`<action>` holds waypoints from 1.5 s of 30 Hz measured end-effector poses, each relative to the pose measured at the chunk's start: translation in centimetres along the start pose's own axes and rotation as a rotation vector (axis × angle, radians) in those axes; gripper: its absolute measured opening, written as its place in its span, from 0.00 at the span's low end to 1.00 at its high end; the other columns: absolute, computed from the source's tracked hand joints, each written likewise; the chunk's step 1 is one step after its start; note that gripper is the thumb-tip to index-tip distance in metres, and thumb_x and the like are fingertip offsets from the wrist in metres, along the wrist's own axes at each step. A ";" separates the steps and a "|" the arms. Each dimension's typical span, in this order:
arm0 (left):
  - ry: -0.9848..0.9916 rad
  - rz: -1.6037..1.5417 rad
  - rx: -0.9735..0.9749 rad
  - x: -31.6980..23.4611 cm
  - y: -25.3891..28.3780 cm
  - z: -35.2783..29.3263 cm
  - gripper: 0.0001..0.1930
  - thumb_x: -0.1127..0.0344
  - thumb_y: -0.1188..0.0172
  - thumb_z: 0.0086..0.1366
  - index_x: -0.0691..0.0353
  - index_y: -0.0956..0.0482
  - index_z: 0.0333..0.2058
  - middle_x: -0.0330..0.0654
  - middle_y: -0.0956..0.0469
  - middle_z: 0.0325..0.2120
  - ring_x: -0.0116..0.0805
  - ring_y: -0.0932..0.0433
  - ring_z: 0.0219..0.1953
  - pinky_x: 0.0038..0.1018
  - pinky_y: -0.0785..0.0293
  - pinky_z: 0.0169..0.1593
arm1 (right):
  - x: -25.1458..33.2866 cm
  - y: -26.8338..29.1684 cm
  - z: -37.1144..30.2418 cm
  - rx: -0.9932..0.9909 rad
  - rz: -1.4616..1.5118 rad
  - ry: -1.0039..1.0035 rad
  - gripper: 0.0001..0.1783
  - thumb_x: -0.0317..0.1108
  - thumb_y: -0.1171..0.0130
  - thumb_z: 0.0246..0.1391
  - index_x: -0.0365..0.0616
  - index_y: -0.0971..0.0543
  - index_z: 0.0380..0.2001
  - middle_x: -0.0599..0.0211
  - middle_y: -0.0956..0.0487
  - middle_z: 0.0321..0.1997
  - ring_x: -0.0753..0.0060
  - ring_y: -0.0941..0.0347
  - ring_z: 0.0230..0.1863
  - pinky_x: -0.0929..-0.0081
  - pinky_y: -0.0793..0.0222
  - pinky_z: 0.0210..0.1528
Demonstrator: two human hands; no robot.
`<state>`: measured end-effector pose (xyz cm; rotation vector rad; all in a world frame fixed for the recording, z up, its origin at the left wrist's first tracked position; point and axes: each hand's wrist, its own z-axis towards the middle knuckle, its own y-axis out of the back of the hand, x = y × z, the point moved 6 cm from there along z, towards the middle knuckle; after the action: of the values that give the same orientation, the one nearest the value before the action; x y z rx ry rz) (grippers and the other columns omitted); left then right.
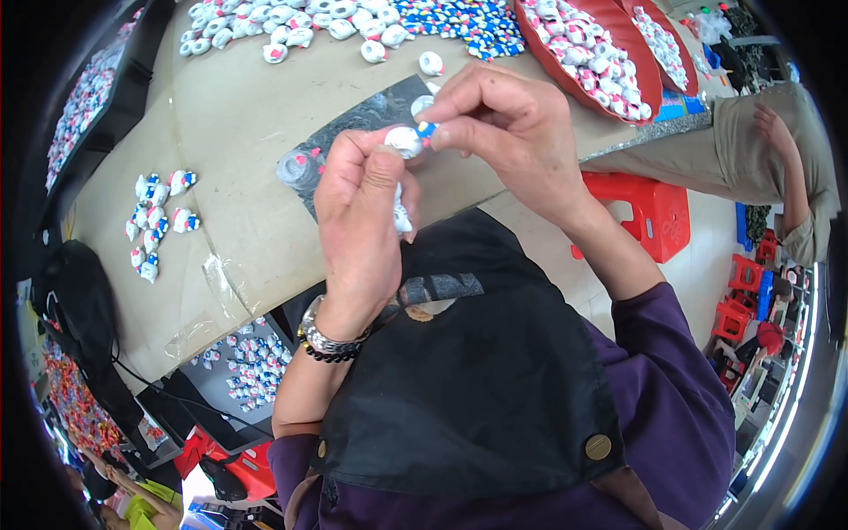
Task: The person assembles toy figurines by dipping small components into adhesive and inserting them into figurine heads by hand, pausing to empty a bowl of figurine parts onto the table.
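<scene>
With curled fingers, your left hand grips a white head while your right hand pinches a blue piece against it above the table: probably half-joined, seemingly finished figures lying left, loose white pieces and blue parts remaining.

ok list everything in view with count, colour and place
table: one, tan, centre
white pieces: at least two, white, left hand
blue piece: one, blue and yellow, right hand
mat: one, dark grey, beneath hands
container: one, greyish, mat's left end
figures: cluster, white and blue, table's left
loose pieces: many, white, table's far side
blue heap: one, mostly blue, beside those
bowls: two, red, table's right
tray: one, black, upper left
stools: several, red, right
co-workers: at least two, tan and yellow clothing, edges
apron: one, black, torso
bracelets: two, silver, black, left wrist
left hand: one, bare, centre
right hand: one, bare, upper centre
</scene>
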<state>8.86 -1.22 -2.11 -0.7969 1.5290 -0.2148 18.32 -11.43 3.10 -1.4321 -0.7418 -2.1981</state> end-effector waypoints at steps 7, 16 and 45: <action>-0.309 0.483 -0.006 -1.3 0.5 -0.8 0.09 0.63 0.49 0.70 0.63 0.31 0.36 0.33 0.31 0.22 0.16 0.37 0.20 0.14 0.40 0.24 | 2.5 -1.2 -0.9 0.083 -0.276 0.163 0.08 0.19 0.34 0.39 0.35 0.22 0.26 0.65 0.26 0.24 0.74 0.29 0.27 0.78 0.37 0.27; -0.427 0.487 -0.117 -4.3 2.6 -2.1 0.10 0.64 0.49 0.70 0.67 0.29 0.38 0.34 0.29 0.22 0.19 0.32 0.25 0.18 0.37 0.28 | 4.2 -4.0 0.7 0.183 -0.252 0.295 0.14 0.20 0.31 0.37 0.37 0.19 0.33 0.66 0.25 0.28 0.75 0.30 0.28 0.80 0.36 0.28; -0.327 1.205 -0.698 -16.7 21.8 -7.1 0.07 0.68 0.43 0.63 0.67 0.25 0.34 0.51 0.21 0.25 0.43 0.21 0.26 0.31 0.28 0.31 | -1.5 -33.4 12.5 1.101 -0.510 0.214 0.60 0.26 0.28 0.23 0.35 0.48 0.65 0.50 0.44 0.66 0.50 0.40 0.63 0.67 0.39 0.64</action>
<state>-6.70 22.42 -0.32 -0.2729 1.5143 1.3214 7.65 22.39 -1.11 -0.4581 -1.9573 -1.6359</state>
